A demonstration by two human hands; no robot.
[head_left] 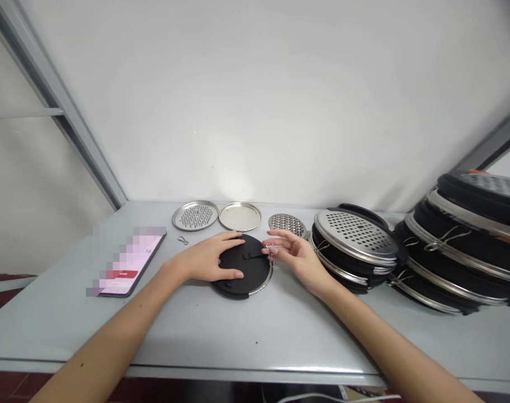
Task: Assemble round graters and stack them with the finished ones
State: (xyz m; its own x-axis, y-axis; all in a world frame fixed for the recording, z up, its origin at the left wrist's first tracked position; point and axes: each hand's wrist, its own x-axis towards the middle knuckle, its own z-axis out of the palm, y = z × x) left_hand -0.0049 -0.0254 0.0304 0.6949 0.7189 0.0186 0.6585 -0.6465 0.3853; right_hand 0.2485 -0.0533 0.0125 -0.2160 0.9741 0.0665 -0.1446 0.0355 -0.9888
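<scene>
Black disc (255, 274) lying flat on the grey table (188, 336), pretty much dead centre in front of the person, one hand on either side. It's round, so no real long axis to speak of, but the black tab (254, 255) on top gives you a direction: it runs from around the disc's middle out to the right edge, angled a touch away from the person. Shiny rim shows along the disc's lower right.

Left hand (208, 258) is palm down, fingers and thumb spread wide over the disc's left half. Right hand (299, 258) is narrowed at the right edge, thumb and fingertips pinching a wire clip (270, 247) at the tab's outer end. Can't tell from here whether the clip is hooked onto the tab.

Behind the disc, three round metal bits sit in a row: fine grater (195, 217), plain tray (240, 217), coarse grater (286, 225). Small loose clip (183, 241) lies just in front of the fine one. Phone (133, 268) is off to the left, slanting with its near end further left. Over on the right, a short stack (355, 235) and a taller stack (460, 240), black and metal layers.
</scene>
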